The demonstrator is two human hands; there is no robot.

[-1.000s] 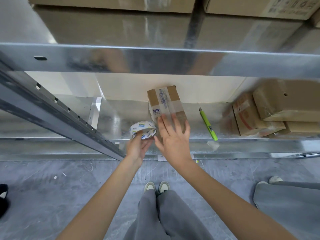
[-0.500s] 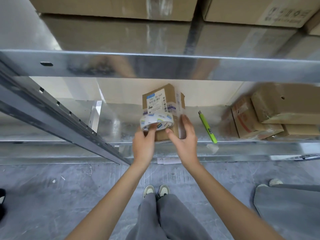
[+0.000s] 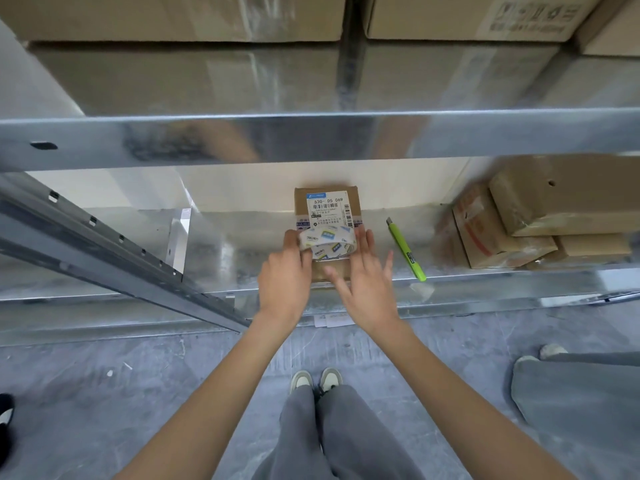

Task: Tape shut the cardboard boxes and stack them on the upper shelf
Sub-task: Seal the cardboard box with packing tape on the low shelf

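The fingers [image 3: 294, 242] of the left hand [image 3: 284, 275] are curling round the tape roll [image 3: 327, 242], holding it on top of the small box [image 3: 327, 216]. The right hand [image 3: 367, 278] is lying flat with its fingers spread, pressing on the box's right side. The box is sitting on the lower shelf [image 3: 221, 258], near the front edge. A green knife [image 3: 405, 251] is lying just to the right. More boxes [image 3: 540, 216] are piled far right, and big boxes [image 3: 180, 19] are sitting on the upper shelf [image 3: 311, 136].

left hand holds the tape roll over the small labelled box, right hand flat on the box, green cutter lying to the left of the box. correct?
Not quite: in the head view the green cutter lies right of the small labelled box, not left. The left hand does hold the tape roll; the right hand is flat on the box.
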